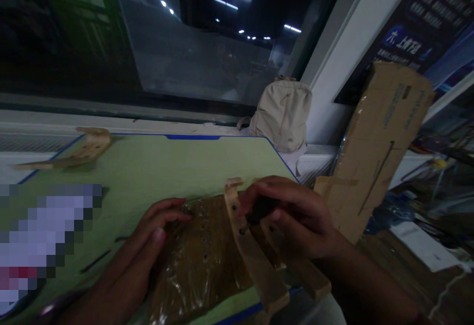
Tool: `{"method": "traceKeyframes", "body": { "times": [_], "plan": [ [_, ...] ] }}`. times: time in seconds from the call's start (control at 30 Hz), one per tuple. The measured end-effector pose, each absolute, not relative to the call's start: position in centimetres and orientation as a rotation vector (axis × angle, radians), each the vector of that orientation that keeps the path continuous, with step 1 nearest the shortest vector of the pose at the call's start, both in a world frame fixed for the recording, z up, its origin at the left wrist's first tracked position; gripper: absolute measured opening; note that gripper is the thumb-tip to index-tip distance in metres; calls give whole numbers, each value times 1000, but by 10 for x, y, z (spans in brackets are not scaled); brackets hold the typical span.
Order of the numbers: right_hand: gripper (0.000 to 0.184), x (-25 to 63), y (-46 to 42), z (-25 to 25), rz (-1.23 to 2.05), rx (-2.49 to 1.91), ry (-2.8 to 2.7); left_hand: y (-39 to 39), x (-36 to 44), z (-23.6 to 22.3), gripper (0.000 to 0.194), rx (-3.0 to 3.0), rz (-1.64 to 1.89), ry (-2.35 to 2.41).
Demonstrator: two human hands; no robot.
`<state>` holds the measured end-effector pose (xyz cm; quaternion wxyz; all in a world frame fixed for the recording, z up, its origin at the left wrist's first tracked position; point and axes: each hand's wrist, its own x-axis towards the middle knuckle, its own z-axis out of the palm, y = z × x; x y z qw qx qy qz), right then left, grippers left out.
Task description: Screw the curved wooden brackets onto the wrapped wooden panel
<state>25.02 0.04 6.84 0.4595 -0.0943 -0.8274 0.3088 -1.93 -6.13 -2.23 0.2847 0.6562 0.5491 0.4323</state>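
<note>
A brown wooden panel [196,251], wrapped in clear plastic and dotted with small holes, lies at the near side of the table. My left hand [159,226] rests on its left part with fingers stretched out. Across the panel's right side runs a curved wooden piece [255,261] with holes. My right hand [296,211] grips a dark-handled screwdriver [261,210], whose shaft meets one of those holes. A second wooden piece [307,270] lies alongside, partly under my right hand. My fingers hide part of the handle.
Another curved wooden piece [89,149] lies at the far left of the green tabletop [177,162]. Two thin dark sticks [95,261] and a blurred-out object [44,246] are at left. A beige backpack [283,112] and tall cardboard [385,142] stand beyond, right.
</note>
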Motion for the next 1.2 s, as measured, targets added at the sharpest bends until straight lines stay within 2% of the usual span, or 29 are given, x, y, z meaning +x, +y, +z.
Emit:
{"method": "traceKeyframes", "body": {
  "times": [0.07,0.27,0.53,0.8,1.03,1.2],
  "plan": [
    [43,250,-1,68,760,-247,-1995,-61,-20,-25,42,1754,1151,1462],
    [41,254,3,69,429,-326,-2000,-61,-18,-22,42,1760,1163,1450],
    [37,248,1,62,875,-311,-1914,-61,-19,-22,38,1768,1155,1447],
    [39,249,10,55,634,-297,-1827,-49,-19,-20,48,1768,1135,1406],
    [36,242,7,55,832,-255,-1831,-51,-20,-20,34,1851,1141,1369],
    [36,247,13,53,664,-360,-1773,-59,-21,-21,34,1960,1157,1277]
  ]
}}
